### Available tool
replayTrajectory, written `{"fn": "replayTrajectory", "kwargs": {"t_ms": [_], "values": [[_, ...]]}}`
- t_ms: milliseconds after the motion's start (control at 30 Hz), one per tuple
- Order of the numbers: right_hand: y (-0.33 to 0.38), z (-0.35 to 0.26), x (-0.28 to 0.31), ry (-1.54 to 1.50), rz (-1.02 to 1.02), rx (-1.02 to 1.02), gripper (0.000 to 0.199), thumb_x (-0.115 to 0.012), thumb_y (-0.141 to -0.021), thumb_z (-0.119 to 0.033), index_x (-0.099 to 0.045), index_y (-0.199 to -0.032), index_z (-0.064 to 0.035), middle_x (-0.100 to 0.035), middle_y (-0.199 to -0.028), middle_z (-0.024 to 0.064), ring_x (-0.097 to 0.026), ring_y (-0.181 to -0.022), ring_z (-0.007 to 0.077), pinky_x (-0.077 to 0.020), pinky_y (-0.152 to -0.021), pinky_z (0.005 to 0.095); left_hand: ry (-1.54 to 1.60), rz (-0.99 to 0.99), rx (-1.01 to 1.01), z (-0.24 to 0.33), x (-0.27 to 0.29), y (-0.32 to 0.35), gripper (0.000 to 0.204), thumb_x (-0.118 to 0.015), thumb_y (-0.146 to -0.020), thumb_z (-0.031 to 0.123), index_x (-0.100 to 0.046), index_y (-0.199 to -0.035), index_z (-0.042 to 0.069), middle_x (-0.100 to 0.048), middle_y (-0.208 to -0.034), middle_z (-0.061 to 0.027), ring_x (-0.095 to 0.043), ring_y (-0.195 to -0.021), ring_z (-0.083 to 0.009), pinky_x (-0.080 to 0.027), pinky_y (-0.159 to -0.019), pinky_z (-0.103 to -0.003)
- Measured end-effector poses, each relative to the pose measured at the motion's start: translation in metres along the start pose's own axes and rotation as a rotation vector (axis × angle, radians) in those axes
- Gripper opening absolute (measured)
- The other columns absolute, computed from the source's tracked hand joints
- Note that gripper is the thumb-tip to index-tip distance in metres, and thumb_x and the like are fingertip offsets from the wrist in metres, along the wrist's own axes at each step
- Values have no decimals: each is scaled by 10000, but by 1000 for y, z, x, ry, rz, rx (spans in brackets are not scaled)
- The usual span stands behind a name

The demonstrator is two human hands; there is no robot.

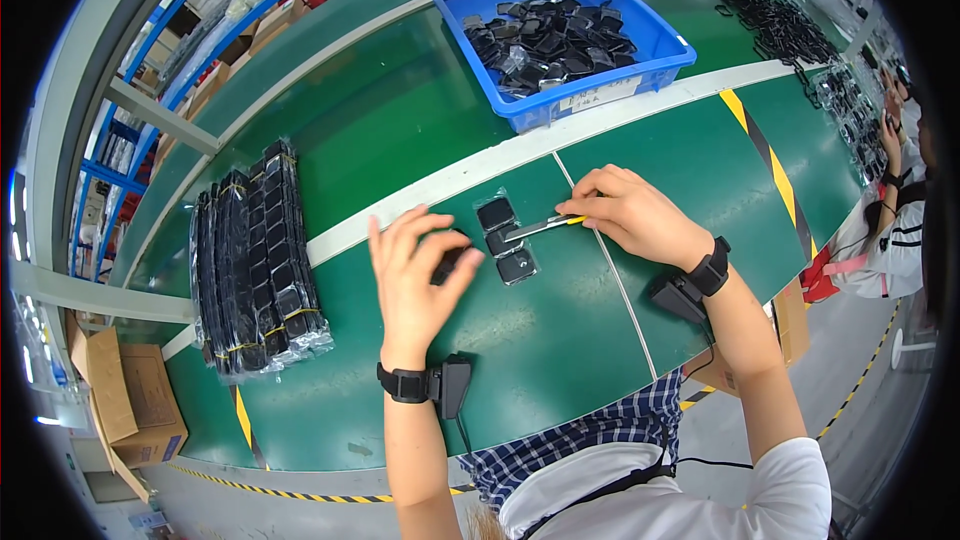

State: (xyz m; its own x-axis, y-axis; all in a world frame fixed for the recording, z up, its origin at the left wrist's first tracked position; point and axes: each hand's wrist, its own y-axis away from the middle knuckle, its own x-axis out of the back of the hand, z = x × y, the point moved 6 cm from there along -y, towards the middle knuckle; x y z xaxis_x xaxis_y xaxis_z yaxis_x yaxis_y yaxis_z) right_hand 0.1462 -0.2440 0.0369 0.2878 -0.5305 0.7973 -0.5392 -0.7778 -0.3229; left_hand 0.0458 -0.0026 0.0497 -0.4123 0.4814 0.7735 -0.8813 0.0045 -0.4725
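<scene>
My right hand [622, 208] is closed around a slim silver-and-yellow utility knife [545, 227], its tip pointing left over a strip of small black square pieces [495, 212] in clear plastic. The knife's tip rests on or just above the strip's middle piece; which, I cannot tell. To the left of the strip, my left hand [412, 265] is raised with its fingers curled. Between thumb and fingers it holds a small black square piece [448, 262], partly hidden by the fingers.
A blue bin [590, 90] of loose black pieces stands at the back. Bundled strips of black pieces [255, 265] lie at left. Dark links [770, 20] and more packed pieces [850, 120] lie at far right, near another person [890, 140]. An open carton [140, 400] stands lower left.
</scene>
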Motion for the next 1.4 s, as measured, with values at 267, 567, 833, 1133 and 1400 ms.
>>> {"fn": "replayTrajectory", "kwargs": {"t_ms": [267,567,833,1133,1400], "values": [[0,-7,-13,92,-42,17,311,-732,-852,-76,-753,-1156,-138,-630,-1083,23,-599,-1042,222,-483,-948,362,78,-162,-150,27,-25,-1,246,-906,-629,199,-818,-858,212,-652,-1295,24,-477,-1380,-293,-170,-1243,-631],[1,-12,-15,83,-106,80,279,-727,-861,-102,-759,-1134,-151,-637,-1076,5,-607,-1037,216,-483,-931,362,159,-70,-142,17,-28,-1,152,-848,-677,129,-814,-811,193,-672,-1270,38,-498,-1361,-274,-169,-1256,-600],[1,-15,-19,53,-119,86,267,-731,-867,-123,-764,-1127,-176,-638,-1064,-11,-609,-1022,209,-482,-919,358,115,-68,-62,12,-36,-2,115,-826,-727,113,-770,-821,151,-691,-1189,28,-542,-1311,-258,-192,-1251,-579],[-1,-16,-26,58,-92,93,239,-716,-893,-140,-765,-1120,-192,-634,-1080,-12,-599,-1041,196,-470,-924,369,142,-80,-48,5,-40,-1,126,-829,-738,104,-734,-816,135,-707,-1121,29,-580,-1258,-239,-186,-1253,-581],[-2,-16,-29,32,-95,96,230,-712,-898,-141,-764,-1115,-197,-630,-1091,-16,-590,-1052,197,-458,-925,368,153,-111,-21,7,-41,-4,143,-828,-734,95,-709,-809,122,-725,-1031,31,-615,-1198,-227,-178,-1255,-587]]}}
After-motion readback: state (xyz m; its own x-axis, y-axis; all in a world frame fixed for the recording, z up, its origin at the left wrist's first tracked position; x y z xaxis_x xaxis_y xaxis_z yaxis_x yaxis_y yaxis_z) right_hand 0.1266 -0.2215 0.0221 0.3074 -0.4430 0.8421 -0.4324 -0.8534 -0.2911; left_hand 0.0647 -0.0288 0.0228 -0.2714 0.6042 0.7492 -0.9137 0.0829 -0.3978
